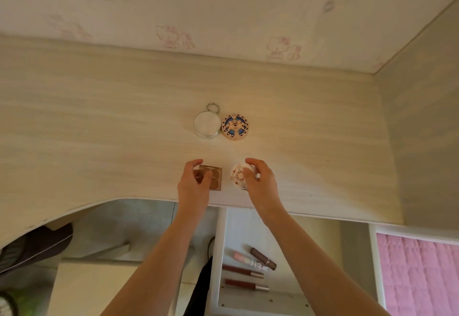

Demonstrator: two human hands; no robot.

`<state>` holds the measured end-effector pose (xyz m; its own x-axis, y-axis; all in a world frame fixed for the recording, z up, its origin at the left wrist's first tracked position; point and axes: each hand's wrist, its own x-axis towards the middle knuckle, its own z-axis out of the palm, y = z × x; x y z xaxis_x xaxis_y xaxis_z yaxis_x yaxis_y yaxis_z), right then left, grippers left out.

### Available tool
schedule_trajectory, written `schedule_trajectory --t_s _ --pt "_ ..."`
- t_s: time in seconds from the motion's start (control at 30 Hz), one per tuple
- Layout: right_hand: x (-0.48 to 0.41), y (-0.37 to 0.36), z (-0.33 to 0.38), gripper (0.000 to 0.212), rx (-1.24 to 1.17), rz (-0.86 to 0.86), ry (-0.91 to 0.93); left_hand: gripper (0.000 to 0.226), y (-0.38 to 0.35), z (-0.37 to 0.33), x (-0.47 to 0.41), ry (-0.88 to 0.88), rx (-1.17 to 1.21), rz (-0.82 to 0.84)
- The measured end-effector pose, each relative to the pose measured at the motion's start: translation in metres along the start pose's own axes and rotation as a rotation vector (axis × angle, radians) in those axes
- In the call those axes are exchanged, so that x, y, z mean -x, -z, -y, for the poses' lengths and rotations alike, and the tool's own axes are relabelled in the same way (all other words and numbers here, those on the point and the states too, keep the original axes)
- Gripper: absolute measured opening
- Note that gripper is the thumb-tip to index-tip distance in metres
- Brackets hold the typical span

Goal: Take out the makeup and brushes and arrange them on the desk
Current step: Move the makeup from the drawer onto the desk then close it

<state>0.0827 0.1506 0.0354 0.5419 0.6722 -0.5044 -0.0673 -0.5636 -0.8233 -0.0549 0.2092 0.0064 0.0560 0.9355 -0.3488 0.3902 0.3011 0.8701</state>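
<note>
My left hand [195, 181] grips a square brown compact [215, 178] that rests on the pale desk [99, 129] near its front edge. Beside it, my right hand [258, 179] holds a round white patterned compact [238, 176], also on the desk. Farther back stand a round silver case with a ring [207, 123] and, touching it on the right, a round compact with a blue pattern [235, 126]. Below the desk edge, an open white drawer [248, 298] holds several lip gloss tubes [244, 271].
A wall with pink cartoon wallpaper [223, 17] rises behind the desk, and a side panel [422, 129] closes it on the right. A pink quilted cloth [419, 276] lies at the lower right. A dark cushion [34, 248] sits under the desk at the left.
</note>
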Motion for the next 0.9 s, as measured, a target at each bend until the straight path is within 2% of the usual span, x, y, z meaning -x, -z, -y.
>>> schedule_trajectory --t_s 0.43,0.6,0.77,0.9 --pt "-0.023 -0.032 0.005 0.031 0.131 0.018 0.058 0.022 0.011 0.008 -0.024 -0.087 -0.184 -0.005" --pt "-0.024 -0.034 -0.003 0.03 0.245 0.001 0.129 0.03 0.017 0.015 -0.029 -0.163 -0.386 -0.056" --pt "-0.029 -0.033 -0.015 0.03 0.443 -0.048 0.237 0.035 0.02 0.017 -0.028 -0.1 -0.457 -0.043" --pt "-0.032 -0.03 -0.016 0.028 0.49 -0.033 0.228 0.04 0.024 0.017 -0.024 -0.205 -0.463 -0.058"
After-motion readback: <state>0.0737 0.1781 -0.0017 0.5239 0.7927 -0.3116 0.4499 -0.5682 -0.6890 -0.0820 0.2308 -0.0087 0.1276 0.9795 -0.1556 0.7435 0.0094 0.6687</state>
